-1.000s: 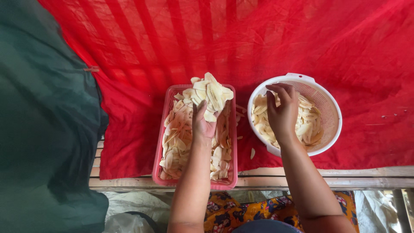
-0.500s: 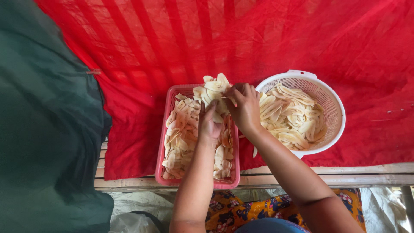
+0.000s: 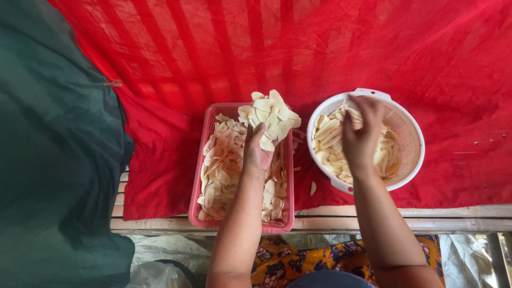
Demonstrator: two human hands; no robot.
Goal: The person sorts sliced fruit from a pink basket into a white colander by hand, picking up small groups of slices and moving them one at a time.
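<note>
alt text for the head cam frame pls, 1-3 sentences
Seen from above, a person's left hand holds a stack of pale slices over a pink rectangular basket of slices. Their right hand reaches into a white round colander of slices, all on red netting.

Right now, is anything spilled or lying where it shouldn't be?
Yes. One pale slice lies loose on the red cloth, between the pink tray and the white colander, and a few more bits lie by the tray's upper right corner. Nothing looks tipped or broken.
</note>
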